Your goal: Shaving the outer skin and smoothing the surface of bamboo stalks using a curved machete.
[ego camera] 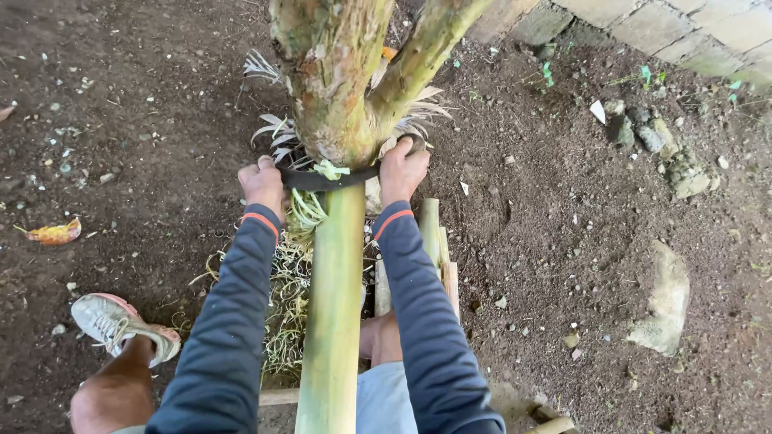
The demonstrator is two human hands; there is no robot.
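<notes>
In the middle of the frame the left hand [262, 182] and the right hand [402, 170] are each clenched around one end of a dark two-handled blade [328, 179], which lies crosswise on a long pale-green stalk [336, 305] running from the bottom centre of the frame up toward the top. Judging by colour, the stretch of stalk below the blade is already scraped smooth and clean, while the part above it, toward the top centre, keeps its rough brown-and-green bark [330, 72] and forks into a second branch [422, 52] at upper right; so the lower length looks done and the upper length is left. A wad of pale green shavings [307, 207] hangs just below the blade, and a heap of curled shavings [283, 305] lies on the soil left of the stalk, beside a wooden support [438, 257] on the right. A white shoe [112, 321] sits at lower left. Both handles are buried in the fists, the blade's edge cannot be made out, the stalk's ends are cut off by the frame, and how the stalk rests on the support is hidden by the sleeves
</notes>
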